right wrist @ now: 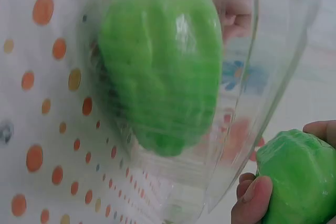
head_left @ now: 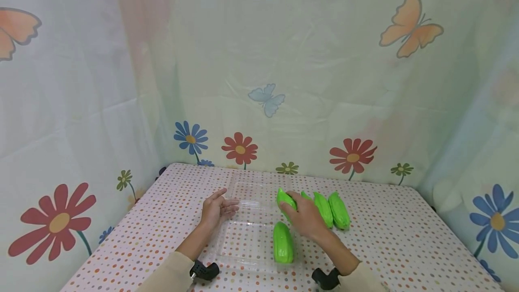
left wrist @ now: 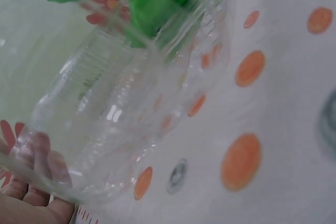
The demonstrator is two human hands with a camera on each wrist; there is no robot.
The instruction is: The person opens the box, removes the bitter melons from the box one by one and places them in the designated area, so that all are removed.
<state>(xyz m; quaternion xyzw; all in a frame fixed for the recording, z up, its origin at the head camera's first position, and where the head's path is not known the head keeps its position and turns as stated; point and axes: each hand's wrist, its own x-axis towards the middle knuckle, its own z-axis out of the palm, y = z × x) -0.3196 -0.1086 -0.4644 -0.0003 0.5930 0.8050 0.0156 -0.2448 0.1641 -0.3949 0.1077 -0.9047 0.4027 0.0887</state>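
A clear plastic clamshell container [head_left: 242,243] lies open on the table, its lid half toward the back. Along its right side rests a green ridged gourd [head_left: 283,243], also seen through the plastic wall [right wrist: 163,66] in the right wrist view. Over the container's right part, my right hand [head_left: 305,215] grips a second gourd [head_left: 286,202] between thumb and fingers. My left hand [head_left: 216,211] is by the container's left side, fingers loosely extended and holding nothing. In the left wrist view its fingers [left wrist: 37,192] show at the plastic edge; whether they touch it I cannot tell.
To the right of the container, several more green gourds [head_left: 339,211] lie side by side, one partly hidden behind my right hand. The table [head_left: 389,238] has a dotted cover. Printed curtains [head_left: 316,139] stand behind it and at both sides.
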